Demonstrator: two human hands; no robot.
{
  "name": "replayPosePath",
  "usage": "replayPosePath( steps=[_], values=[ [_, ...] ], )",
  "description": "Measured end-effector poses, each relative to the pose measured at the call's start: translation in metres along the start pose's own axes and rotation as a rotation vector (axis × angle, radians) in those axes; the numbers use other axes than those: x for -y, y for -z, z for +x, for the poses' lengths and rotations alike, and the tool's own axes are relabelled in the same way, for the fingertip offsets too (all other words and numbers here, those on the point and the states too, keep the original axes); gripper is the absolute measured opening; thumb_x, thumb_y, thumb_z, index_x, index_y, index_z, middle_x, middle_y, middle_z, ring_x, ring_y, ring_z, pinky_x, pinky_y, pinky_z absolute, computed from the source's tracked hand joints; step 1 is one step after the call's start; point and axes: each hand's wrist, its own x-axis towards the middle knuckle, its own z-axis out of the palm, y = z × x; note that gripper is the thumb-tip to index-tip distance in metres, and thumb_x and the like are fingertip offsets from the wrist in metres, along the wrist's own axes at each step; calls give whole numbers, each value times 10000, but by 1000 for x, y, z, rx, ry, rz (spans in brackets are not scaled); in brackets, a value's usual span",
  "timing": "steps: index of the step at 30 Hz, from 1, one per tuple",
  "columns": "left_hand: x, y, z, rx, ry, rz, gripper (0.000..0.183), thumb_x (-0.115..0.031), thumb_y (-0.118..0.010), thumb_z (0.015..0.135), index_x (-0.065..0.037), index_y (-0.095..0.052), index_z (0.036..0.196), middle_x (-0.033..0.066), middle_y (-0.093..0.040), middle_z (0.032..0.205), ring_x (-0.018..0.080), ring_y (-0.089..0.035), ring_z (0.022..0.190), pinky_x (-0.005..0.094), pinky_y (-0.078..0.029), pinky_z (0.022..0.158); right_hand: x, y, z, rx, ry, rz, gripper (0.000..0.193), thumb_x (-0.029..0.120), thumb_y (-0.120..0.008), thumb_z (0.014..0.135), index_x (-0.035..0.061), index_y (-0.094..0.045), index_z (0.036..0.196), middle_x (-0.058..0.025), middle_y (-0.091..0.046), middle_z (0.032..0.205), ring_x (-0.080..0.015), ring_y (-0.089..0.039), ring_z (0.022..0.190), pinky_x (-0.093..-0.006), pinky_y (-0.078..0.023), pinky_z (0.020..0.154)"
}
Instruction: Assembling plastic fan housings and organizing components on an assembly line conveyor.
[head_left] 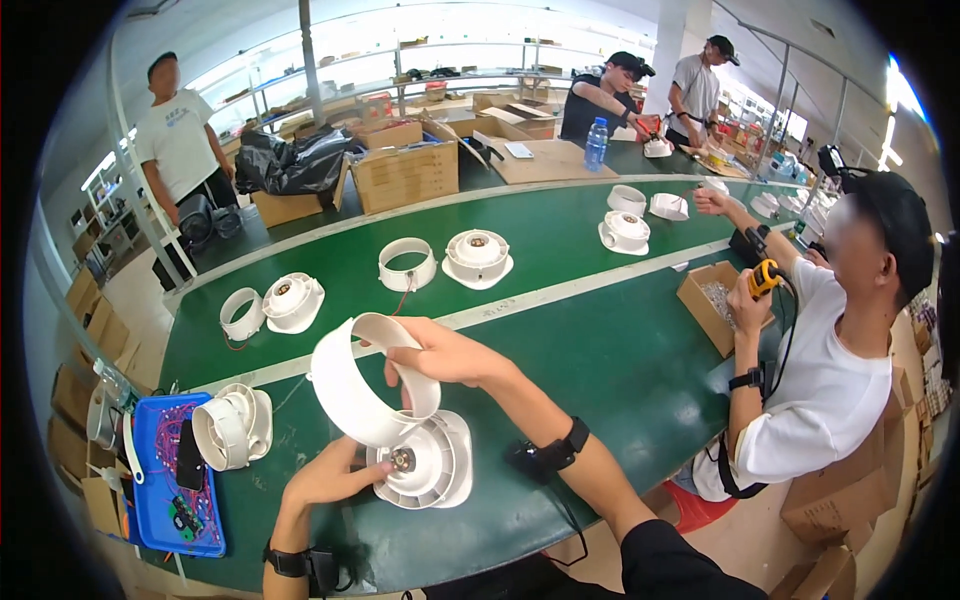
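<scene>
My right hand grips a white plastic ring, fingers inside its opening. The ring is tilted above a white round fan housing with a square flange, lying on the green table in front of me. My left hand is on this housing, its thumb against the metal-centred hub; its other fingers are partly hidden behind the ring. Left of it stands another white fan unit. Beside that, a blue tray contains red and purple wires, a black flat object and a small green circuit board.
Along the green conveyor stand several white rings and fan housings. On my right a co-worker holds a yellow-and-black power tool near a cardboard box of small parts. Other people and cartons are farther back.
</scene>
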Motion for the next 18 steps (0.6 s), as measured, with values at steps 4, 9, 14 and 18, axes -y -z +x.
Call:
replayPosePath(
  steps=[4,9,14,18],
  values=[
    [20,-11,27,48,38,-505,498,-63,-624,885,28,-456,1345,135,-625,1175,194,-619,1069,350,-526,898,-17,4,-9,-142,47,103,260,35,-479,947,10,-544,1198,-56,-660,865,-118,-625,785,-288,-520,697],
    [23,-6,8,-32,-95,-832,694,-117,-648,709,44,-464,1359,134,-592,1269,247,-605,1109,357,-501,934,-9,-27,-10,-267,223,283,320,46,-504,951,2,-503,1267,-89,-648,903,-158,-650,817,-312,-539,722],
    [43,-1,9,120,-150,-984,712,-516,-460,937,-12,-407,1436,187,-603,1263,319,-653,1057,420,-550,888,20,3,-98,-469,747,512,486,238,-612,965,99,-377,1368,-133,-611,1053,-241,-682,810,-388,-584,673],
    [8,-16,16,-141,-118,-908,804,-621,-469,887,-8,-442,1406,160,-621,1214,277,-638,1069,378,-516,908,49,-34,-145,-571,569,638,560,291,-631,955,120,-327,1393,-150,-613,992,-263,-691,733,-376,-578,603]
  ],
)
